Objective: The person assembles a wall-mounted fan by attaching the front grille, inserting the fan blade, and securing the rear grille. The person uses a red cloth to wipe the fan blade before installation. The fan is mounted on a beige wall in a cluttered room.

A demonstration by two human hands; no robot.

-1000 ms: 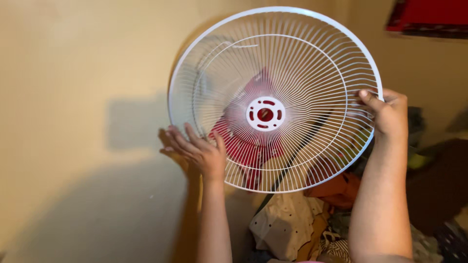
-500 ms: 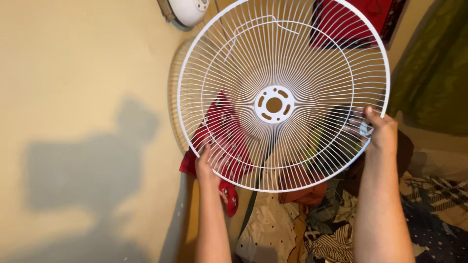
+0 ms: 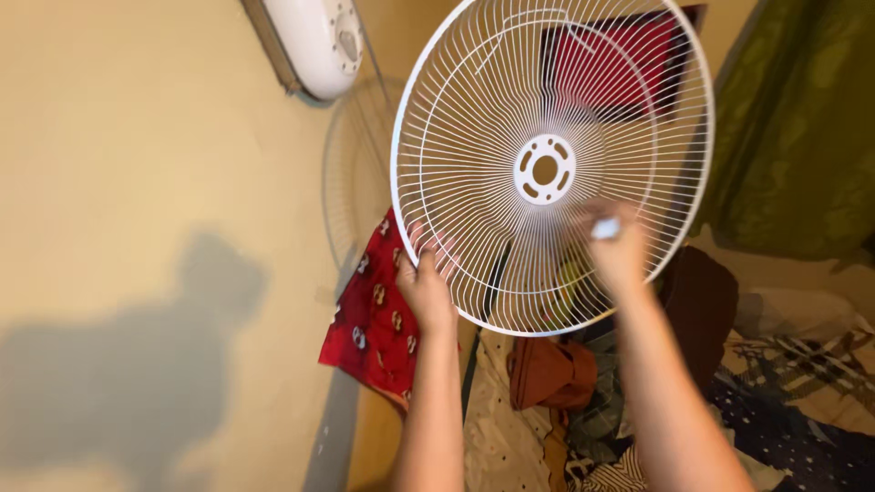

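While we hold it up in the upper middle of the frame, the one white wire fan guard [image 3: 474, 137] sits between our two hands. Our left hand [image 3: 425, 290] has its fingers curled around the lower left rim. Our right hand [image 3: 618, 251] is blurry at the lower right wires, so we can't tell how it grips. One white fan motor housing [image 3: 314, 41] is upper left, and one red patterned cloth [image 3: 372, 319] hangs below the guard.
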